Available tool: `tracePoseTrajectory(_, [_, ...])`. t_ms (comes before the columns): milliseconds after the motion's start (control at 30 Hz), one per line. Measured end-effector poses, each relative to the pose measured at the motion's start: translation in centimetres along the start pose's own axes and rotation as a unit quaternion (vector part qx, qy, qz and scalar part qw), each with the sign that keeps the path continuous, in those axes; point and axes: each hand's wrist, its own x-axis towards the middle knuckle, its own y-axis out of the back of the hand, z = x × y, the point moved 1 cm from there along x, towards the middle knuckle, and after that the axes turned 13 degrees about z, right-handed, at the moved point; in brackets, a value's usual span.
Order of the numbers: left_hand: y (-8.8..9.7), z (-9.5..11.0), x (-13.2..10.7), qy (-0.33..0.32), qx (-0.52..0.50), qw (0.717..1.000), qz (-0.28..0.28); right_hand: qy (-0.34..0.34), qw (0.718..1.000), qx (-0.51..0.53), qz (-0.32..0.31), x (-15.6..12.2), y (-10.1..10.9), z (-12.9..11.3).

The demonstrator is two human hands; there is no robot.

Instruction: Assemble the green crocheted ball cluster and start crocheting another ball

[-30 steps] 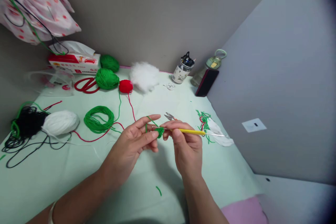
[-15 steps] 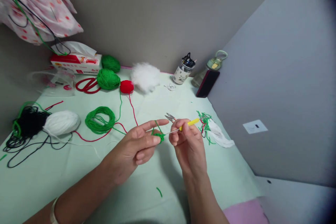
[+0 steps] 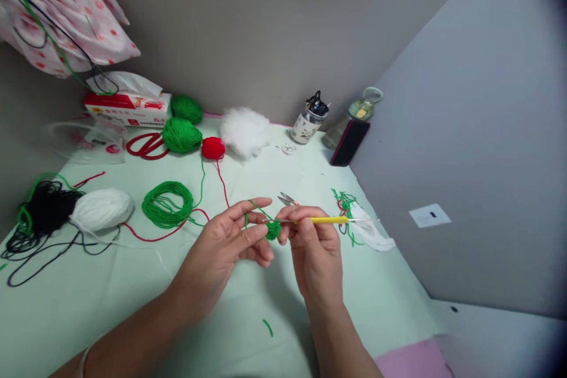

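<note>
Between the thumb and fingers of my left hand (image 3: 225, 248) is a small green crochet piece (image 3: 273, 230). A strand of green yarn runs from the piece up over my raised left forefinger. My right hand (image 3: 314, 242) grips a crochet hook (image 3: 325, 220) by its yellow handle, and the hook lies nearly level. Its thin metal shaft points left and crosses the top of the green piece, close to my left fingertips. Whether the tip sits inside a stitch is too small to tell. Small scissors (image 3: 287, 198) lie on the table just behind my right hand.
A coil of green yarn (image 3: 167, 205), a white yarn ball (image 3: 103, 208) and black yarn (image 3: 53, 209) lie left. Behind are green yarn balls (image 3: 181, 134), a red ball (image 3: 213, 147), white stuffing (image 3: 245, 132), a jar (image 3: 307, 121) and a phone (image 3: 349, 142). Yarn scraps (image 3: 348, 204) lie right.
The hook has swung from a slant to nearly level, and its shaft has moved left across the crochet piece. My left forefinger and the yarn over it have shifted slightly left.
</note>
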Motion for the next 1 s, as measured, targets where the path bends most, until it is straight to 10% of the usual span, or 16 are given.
tracePoseTrajectory(600, [0.1, -0.3, 0.1, -0.011, -0.017, 1.000, -0.006, -0.012, 1.000, 0.023, -0.012, 0.2, -0.2, -0.3])
tracePoseTrajectory(833, [0.5, -0.7, 0.0, -0.083, 0.048, 0.995, 0.007, 0.130, 0.988, -0.085, -0.018, -0.5, 0.3, -0.7])
tracePoseTrajectory(1000, [0.4, -0.7, 0.0, -0.111, 0.068, 0.991, 0.037, 0.304, 0.926, -0.216, -0.050, -1.1, 0.3, -1.1])
